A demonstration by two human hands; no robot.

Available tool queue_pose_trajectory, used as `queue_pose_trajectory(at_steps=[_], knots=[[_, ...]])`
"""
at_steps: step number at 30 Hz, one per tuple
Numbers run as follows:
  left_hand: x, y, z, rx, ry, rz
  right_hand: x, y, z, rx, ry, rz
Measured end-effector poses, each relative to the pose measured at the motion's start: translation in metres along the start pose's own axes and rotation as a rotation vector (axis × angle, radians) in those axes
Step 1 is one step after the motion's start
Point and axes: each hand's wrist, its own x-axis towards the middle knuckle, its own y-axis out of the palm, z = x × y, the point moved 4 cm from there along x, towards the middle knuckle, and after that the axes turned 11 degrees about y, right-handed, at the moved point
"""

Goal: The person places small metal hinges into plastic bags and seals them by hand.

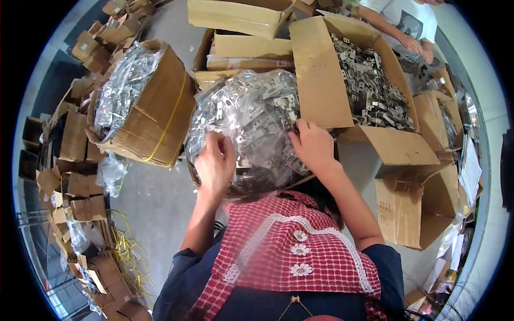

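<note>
Head view: the left hand [215, 160] is curled, and its fingers [218, 140] are pinched together on the crinkly clear plastic bag full of small silver metal parts [251, 115]. The right hand [313, 147] is pressed on the same bag, and its fingers [297, 127] are bent and hooked into the plastic near the top. The bag is held between both hands, right in front of the red and white checked apron [289, 251], in a low brown cardboard box [214, 59].

The bag looks full and is not yet seen to be open, so the work seems to be near its start; the parts are all inside.

Just beyond the right hand, an open brown cardboard box of loose silver metal parts [369, 91] is seen, and its big flap [318, 75] is touching the bag and may get in the way. To the left, another brown box tied with a yellow strap [155, 112] is tipped on the grey floor [155, 198]. Flat cardboard pieces [75, 187] are piled further left. Far off at the top right, another person's hands [420, 48] are seen at a different box.
</note>
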Motion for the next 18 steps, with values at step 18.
queue_pose_trajectory(at_steps=[18], knots=[[0.006,0.007,-0.029,-0.045,0.046,-0.031,-0.006,-0.022,-0.004,0.266,-0.037,-0.141]])
